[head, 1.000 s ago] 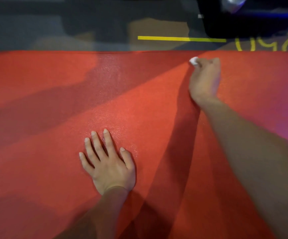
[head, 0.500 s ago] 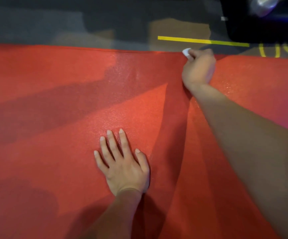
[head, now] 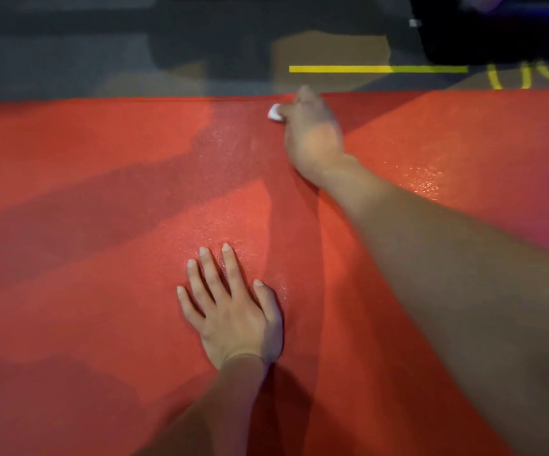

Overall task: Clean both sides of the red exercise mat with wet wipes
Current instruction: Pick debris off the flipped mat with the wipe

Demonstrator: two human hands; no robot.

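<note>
Since half second ago, right hand (head: 312,133) slid wipe leftward along far mat edge. Grip: fingers curled round white wet wipe (head: 275,112), wipe pressed on red exercise mat (head: 102,225) just inside far edge. Left hand (head: 233,311) nearer, fingers straight, flat on mat. Wet sheen on mat right of grip. Beyond grip: dark floor (head: 69,60), yellow line (head: 378,69).

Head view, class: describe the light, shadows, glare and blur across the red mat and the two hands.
Head view: uneven light, with broad dark shadow bands across the red textured exercise mat; small wet glints right of the right hand; that hand and the small white wet wipe in its grip are blurred; the flat left hand is sharper; a purple tint at the right edge.
</note>
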